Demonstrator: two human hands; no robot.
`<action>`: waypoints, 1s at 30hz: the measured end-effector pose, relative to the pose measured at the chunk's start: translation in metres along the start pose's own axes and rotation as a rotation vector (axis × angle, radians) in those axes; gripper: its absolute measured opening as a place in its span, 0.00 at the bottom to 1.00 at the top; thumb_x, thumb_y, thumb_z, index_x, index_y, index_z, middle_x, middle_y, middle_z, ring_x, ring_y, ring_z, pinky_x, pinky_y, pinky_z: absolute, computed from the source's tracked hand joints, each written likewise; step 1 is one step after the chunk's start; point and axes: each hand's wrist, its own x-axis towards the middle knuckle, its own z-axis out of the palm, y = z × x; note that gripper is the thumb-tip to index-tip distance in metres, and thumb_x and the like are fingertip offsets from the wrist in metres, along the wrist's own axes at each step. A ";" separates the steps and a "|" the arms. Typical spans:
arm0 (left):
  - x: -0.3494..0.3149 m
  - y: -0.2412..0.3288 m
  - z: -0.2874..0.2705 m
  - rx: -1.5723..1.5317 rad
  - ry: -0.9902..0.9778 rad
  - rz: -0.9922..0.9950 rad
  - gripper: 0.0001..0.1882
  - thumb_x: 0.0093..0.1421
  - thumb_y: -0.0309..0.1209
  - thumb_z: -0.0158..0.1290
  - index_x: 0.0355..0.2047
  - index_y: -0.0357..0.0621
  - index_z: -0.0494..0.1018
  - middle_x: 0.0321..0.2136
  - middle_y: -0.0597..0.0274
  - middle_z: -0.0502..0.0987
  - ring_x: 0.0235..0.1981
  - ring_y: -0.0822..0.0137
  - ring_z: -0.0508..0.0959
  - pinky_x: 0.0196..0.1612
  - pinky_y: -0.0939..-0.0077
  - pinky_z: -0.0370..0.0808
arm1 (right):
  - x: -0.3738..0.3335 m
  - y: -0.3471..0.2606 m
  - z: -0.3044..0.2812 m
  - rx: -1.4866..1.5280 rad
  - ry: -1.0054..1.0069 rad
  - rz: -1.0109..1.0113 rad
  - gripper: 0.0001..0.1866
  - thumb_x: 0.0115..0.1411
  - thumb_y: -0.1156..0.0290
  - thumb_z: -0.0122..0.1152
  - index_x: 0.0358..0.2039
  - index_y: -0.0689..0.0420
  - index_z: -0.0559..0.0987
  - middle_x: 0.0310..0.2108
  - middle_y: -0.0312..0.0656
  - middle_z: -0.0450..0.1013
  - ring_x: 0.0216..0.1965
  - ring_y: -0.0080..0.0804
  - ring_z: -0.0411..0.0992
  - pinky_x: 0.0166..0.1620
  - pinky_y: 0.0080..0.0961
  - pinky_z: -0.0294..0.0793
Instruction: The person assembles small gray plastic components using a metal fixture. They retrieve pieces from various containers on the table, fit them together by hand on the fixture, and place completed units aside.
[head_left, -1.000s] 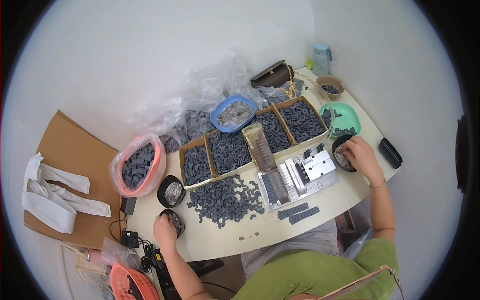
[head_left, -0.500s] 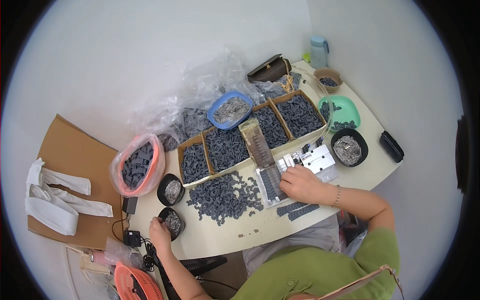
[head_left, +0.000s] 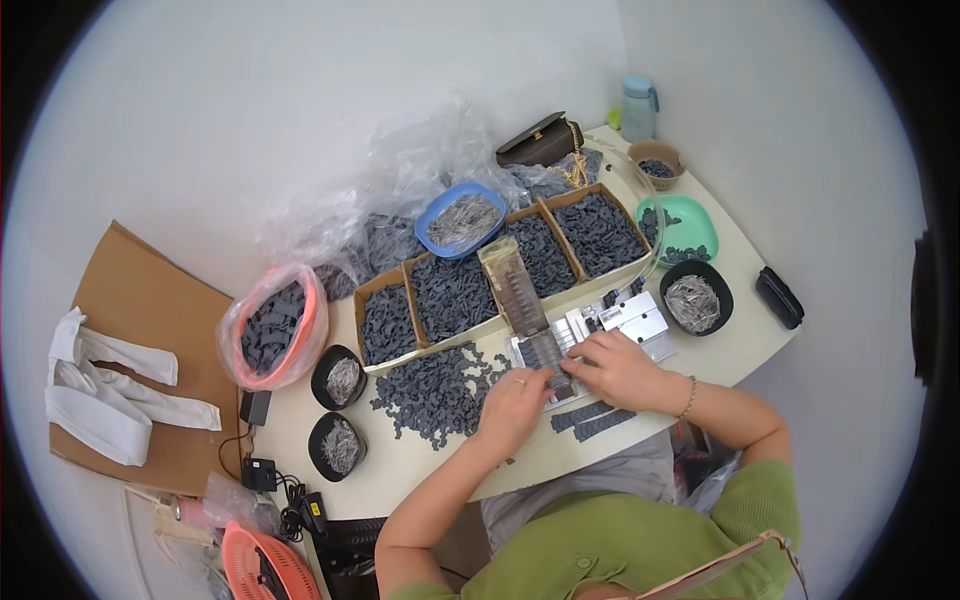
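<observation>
While the right hand [head_left: 620, 372] touches the fixture [head_left: 642, 322], black bowls [head_left: 725, 297] hold pins [head_left: 692, 304].

A small assembly workshop shows in a crowded worktable [head_left: 390, 472] bearing a metal fixture [head_left: 640, 322], a compartmented cardboard box [head_left: 598, 287] of dark parts [head_left: 598, 233] and bowls [head_left: 452, 252] of silvery pieces [head_left: 463, 222].

The scene is viewed from the person's head, through the left one of two fisheye cameras worn side by side. The table [head_left: 740, 335] is looked down upon at a slant, from well above its near edge, and is taken in broadly. The left hand [head_left: 513, 405] and right hand [head_left: 615, 370] are caught around the middle. A pale wall [head_left: 300, 120] is faced beyond, the green shirt [head_left: 650, 540] is included below, and the corners are rounded off in black.
</observation>
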 end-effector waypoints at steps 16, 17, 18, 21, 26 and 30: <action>-0.024 -0.012 -0.029 0.101 0.134 -0.118 0.12 0.45 0.25 0.64 0.32 0.41 0.76 0.32 0.59 0.74 0.35 0.56 0.74 0.39 0.66 0.70 | 0.006 0.005 -0.011 -0.080 -0.191 -0.185 0.24 0.50 0.58 0.63 0.47 0.55 0.77 0.53 0.44 0.68 0.50 0.36 0.67 0.48 0.32 0.66; -0.026 -0.018 -0.038 0.133 0.140 -0.144 0.12 0.45 0.25 0.64 0.31 0.41 0.76 0.32 0.58 0.74 0.36 0.56 0.74 0.39 0.66 0.70 | 0.004 0.004 -0.010 -0.087 -0.185 -0.177 0.24 0.50 0.58 0.63 0.47 0.56 0.76 0.53 0.45 0.68 0.51 0.36 0.67 0.48 0.32 0.67; -0.030 -0.024 -0.048 0.167 0.148 -0.173 0.11 0.45 0.24 0.64 0.31 0.41 0.77 0.32 0.58 0.74 0.36 0.56 0.74 0.40 0.65 0.70 | 0.003 0.002 -0.009 -0.115 -0.183 -0.191 0.24 0.50 0.58 0.63 0.46 0.58 0.76 0.53 0.46 0.68 0.51 0.36 0.67 0.49 0.32 0.67; -0.043 -0.051 -0.079 0.246 0.204 -0.277 0.10 0.47 0.26 0.63 0.31 0.41 0.76 0.34 0.57 0.75 0.37 0.56 0.74 0.41 0.65 0.69 | 0.003 -0.005 -0.008 -0.198 -0.176 -0.238 0.24 0.50 0.58 0.63 0.43 0.63 0.77 0.52 0.47 0.68 0.51 0.37 0.67 0.49 0.32 0.67; -0.063 -0.096 -0.126 0.342 0.263 -0.449 0.08 0.49 0.25 0.61 0.30 0.39 0.76 0.33 0.55 0.74 0.37 0.53 0.73 0.42 0.63 0.69 | 0.005 -0.023 -0.006 -0.278 -0.204 -0.255 0.24 0.49 0.58 0.63 0.39 0.67 0.78 0.51 0.49 0.69 0.52 0.39 0.66 0.48 0.30 0.67; -0.080 -0.140 -0.161 0.574 0.196 -0.601 0.05 0.50 0.25 0.58 0.29 0.39 0.77 0.30 0.50 0.76 0.35 0.49 0.74 0.41 0.61 0.71 | 0.016 -0.014 -0.009 -0.130 -0.188 -0.150 0.25 0.50 0.56 0.63 0.42 0.61 0.77 0.52 0.47 0.68 0.50 0.39 0.67 0.49 0.35 0.67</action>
